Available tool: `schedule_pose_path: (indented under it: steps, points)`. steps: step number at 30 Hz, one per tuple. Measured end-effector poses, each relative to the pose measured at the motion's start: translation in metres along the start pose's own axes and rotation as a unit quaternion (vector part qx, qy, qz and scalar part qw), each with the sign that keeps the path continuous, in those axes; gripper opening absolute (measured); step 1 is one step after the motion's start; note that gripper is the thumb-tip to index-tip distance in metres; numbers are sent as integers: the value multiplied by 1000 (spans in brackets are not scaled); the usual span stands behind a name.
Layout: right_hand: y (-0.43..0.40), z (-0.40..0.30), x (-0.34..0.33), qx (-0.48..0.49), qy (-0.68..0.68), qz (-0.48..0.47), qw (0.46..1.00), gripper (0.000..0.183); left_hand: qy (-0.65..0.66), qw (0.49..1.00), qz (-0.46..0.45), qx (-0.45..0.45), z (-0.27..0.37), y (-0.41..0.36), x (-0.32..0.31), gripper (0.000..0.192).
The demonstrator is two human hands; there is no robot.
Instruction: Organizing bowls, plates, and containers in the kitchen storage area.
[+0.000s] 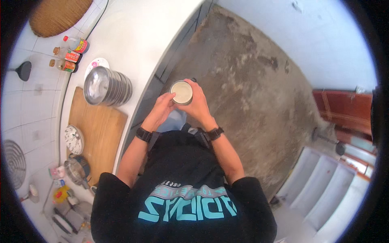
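Both of my hands hold a round container with a pale cream top, out in front of my body above the floor. My left hand touches its left side, with the thumb at the rim. Around its right side and underneath curls my right hand. Whether the cream surface is a lid or the contents, I cannot tell. To the left, on the white counter, stands a stack of metal bowls or plates, beside a wooden cutting board.
Three sauce bottles stand near the tiled wall. A patterned dish and a metal pot are by the board. The counter's edge runs along my left. Lower right is a pale shelf unit; concrete floor lies between.
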State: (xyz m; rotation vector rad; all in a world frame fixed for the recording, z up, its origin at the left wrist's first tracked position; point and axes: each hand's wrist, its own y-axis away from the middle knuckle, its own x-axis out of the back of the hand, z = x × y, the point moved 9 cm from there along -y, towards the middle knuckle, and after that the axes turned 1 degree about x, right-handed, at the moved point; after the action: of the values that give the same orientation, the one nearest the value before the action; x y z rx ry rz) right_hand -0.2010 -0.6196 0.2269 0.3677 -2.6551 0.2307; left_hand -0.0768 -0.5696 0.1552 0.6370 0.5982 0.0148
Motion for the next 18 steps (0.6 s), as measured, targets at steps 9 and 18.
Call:
schedule_pose_path:
  steps: [9, 18]
  points:
    - [-115, 1, -12, 26, 56, -49, 997, 81, 95, 993, -17, 64, 45, -72, -5, 46]
    - [-223, -13, -106, 103, 39, -242, 964, 82, 207, 964, 142, -89, 113, -94, 48, 39]
